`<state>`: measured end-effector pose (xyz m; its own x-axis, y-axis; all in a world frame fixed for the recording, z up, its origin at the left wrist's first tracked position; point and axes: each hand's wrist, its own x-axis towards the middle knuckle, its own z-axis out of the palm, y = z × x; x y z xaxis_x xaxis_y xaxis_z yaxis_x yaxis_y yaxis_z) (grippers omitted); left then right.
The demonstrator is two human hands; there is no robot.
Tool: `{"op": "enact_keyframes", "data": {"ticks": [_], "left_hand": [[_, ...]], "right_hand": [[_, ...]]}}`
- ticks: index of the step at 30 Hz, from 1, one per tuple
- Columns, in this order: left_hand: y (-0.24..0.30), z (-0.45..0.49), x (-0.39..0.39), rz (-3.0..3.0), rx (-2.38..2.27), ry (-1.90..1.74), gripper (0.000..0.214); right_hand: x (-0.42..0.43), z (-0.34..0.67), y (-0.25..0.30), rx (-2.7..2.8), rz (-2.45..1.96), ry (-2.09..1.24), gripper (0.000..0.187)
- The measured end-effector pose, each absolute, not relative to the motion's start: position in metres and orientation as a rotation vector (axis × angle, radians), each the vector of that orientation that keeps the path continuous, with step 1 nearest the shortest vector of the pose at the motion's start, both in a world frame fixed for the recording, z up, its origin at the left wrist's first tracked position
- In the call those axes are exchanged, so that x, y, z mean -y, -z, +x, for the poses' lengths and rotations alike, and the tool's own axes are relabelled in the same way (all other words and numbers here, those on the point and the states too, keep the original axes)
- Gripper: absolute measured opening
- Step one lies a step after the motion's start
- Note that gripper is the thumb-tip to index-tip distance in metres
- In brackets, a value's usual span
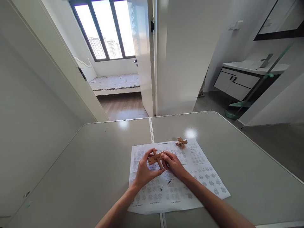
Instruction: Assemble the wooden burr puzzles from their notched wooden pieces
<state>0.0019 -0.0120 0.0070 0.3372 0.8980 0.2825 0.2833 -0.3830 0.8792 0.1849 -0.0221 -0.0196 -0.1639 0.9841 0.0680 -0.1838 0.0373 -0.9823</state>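
Over a printed sheet (144,202), my two hands hold crossed wooden puzzle pieces (155,159) between them. My left hand (146,171) grips the crossing stick near its two ends, thumb at the lower end and fingers at the upper. With thumb and fingers, my right hand (174,163) pinches the right end of the flat piece. Dark marks show on the wood. A second wooden cross-shaped puzzle (181,142) sits near the sheet's far edge, beyond my right hand. Small drawings in rows cover the sheet, and my hands hide part of it.
The sheet lies on a glossy grey table (83,177) with a seam down its middle. Behind it are an open door (142,57), a bed (116,82) and a window. At the right stand a washbasin cabinet (237,82) and a green dustpan (231,114).
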Motion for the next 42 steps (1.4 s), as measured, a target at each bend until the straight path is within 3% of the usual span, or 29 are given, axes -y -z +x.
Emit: {"op": "enact_keyframes", "data": {"ticks": [18,35,42], "left_hand": [[0.001,-0.001,0.007,1.748,-0.973,-0.988,0.086],[0.004,0.002,0.010,2.026,-1.036,-1.127,0.087],[0.008,0.003,0.015,2.069,-1.016,-1.168,0.088]], "right_hand": [[0.021,0.189,0.017,1.240,-0.957,-1.431,0.045],[0.020,0.188,0.022,1.220,-0.918,-1.427,0.041],[0.020,0.185,0.023,1.323,-1.047,-1.294,0.043]]}}
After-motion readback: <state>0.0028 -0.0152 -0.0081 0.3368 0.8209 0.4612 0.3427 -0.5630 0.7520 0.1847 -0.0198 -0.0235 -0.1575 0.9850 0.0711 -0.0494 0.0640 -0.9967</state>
